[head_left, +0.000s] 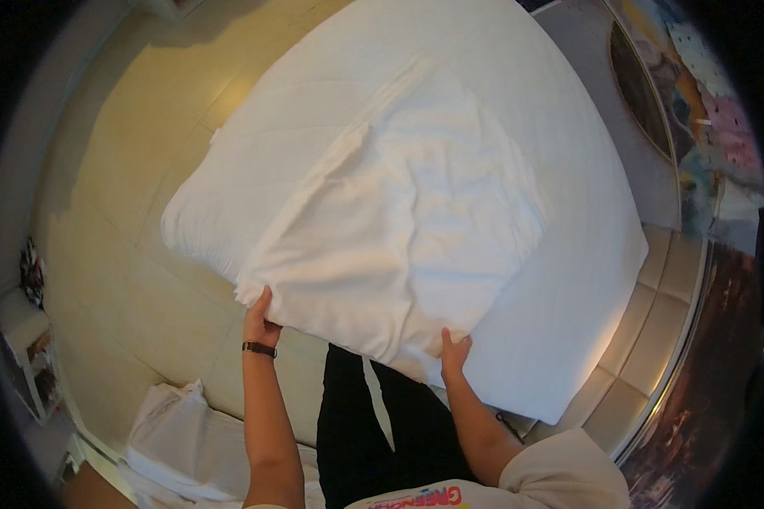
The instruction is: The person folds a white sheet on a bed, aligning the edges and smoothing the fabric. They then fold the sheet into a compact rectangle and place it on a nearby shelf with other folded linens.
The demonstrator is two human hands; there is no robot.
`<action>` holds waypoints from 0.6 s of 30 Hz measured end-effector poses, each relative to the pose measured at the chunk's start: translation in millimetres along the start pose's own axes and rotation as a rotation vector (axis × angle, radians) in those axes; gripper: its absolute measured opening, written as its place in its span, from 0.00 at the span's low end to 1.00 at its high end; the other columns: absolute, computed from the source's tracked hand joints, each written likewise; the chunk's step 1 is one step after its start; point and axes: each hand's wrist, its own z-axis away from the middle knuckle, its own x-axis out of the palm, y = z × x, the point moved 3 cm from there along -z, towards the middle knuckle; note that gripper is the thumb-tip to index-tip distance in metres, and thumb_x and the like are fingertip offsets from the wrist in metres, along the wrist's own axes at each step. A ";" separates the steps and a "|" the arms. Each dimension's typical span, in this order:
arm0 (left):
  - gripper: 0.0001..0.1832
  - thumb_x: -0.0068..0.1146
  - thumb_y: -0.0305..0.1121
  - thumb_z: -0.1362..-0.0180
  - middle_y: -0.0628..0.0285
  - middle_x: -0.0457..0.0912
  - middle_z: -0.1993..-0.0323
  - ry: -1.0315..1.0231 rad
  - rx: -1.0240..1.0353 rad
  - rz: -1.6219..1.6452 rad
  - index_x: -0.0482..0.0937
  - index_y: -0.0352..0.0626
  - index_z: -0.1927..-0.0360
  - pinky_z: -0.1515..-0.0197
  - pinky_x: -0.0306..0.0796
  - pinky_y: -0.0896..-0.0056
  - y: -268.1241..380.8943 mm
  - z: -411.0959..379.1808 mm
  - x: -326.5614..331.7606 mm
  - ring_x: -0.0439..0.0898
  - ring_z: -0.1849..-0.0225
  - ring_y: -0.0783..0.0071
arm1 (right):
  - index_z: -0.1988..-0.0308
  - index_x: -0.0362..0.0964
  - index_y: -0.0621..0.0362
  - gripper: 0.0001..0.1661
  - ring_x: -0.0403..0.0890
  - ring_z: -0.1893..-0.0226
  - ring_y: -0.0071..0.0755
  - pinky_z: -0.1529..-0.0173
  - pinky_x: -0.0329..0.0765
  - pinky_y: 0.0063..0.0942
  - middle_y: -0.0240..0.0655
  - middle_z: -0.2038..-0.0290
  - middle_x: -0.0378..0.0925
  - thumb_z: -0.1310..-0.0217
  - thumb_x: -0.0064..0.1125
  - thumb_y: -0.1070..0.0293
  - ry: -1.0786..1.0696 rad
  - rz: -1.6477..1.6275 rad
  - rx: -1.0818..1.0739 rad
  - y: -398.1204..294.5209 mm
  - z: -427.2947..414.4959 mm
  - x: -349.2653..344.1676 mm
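A folded white cloth, perhaps a towel or blanket, (350, 235) lies spread over a bed with a white sheet (547, 305). My left hand (263, 318) grips its near left corner, thumb on top and the fingers hidden underneath. At the near right corner my right hand (453, 351) pinches the edge, its thumb uppermost. Between the hands the near edge hangs just past the side of the bed, above my black trousers (382, 426). Soft creases run across the cloth, and a thick hem band (331, 168) slants along its left side.
Pale floor tiles (121, 273) stretch along the left. White bedding (184, 445) is heaped behind me at lower left. A padded, tiled headboard (636, 343) borders the bed on the right. A small white shelf unit (32, 356) stands by the left wall.
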 end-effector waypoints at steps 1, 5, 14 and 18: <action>0.24 0.59 0.35 0.42 0.60 0.75 0.47 0.017 0.036 -0.003 0.69 0.41 0.43 0.46 0.71 0.55 0.7 1.1 -0.3 0.75 0.46 0.63 | 0.42 0.56 0.73 0.46 0.72 0.48 0.49 0.45 0.70 0.40 0.54 0.46 0.68 0.51 0.69 0.56 -0.118 -0.104 0.115 22.3 -0.5 -1.9; 0.24 0.58 0.25 0.46 0.58 0.76 0.50 0.052 0.208 -0.072 0.69 0.39 0.45 0.48 0.73 0.56 0.4 5.7 9.2 0.76 0.49 0.62 | 0.46 0.62 0.73 0.36 0.76 0.56 0.43 0.54 0.76 0.37 0.48 0.52 0.73 0.49 0.67 0.63 -0.411 -0.380 0.411 58.0 14.4 -1.5; 0.19 0.50 0.16 0.57 0.63 0.75 0.73 0.431 0.368 -0.527 0.72 0.36 0.57 0.69 0.73 0.65 -20.6 2.9 -35.4 0.75 0.70 0.68 | 0.50 0.67 0.65 0.24 0.78 0.61 0.42 0.59 0.77 0.39 0.44 0.59 0.75 0.52 0.56 0.77 -0.447 -0.702 0.336 102.0 1.5 -96.4; 0.12 0.49 0.16 0.57 0.63 0.73 0.76 0.718 0.298 -0.522 0.73 0.37 0.66 0.74 0.66 0.66 -62.3 -14.6 -69.8 0.70 0.76 0.72 | 0.50 0.65 0.65 0.27 0.76 0.59 0.47 0.54 0.74 0.41 0.48 0.58 0.74 0.54 0.56 0.78 -0.285 -0.306 0.228 149.7 -14.7 -68.0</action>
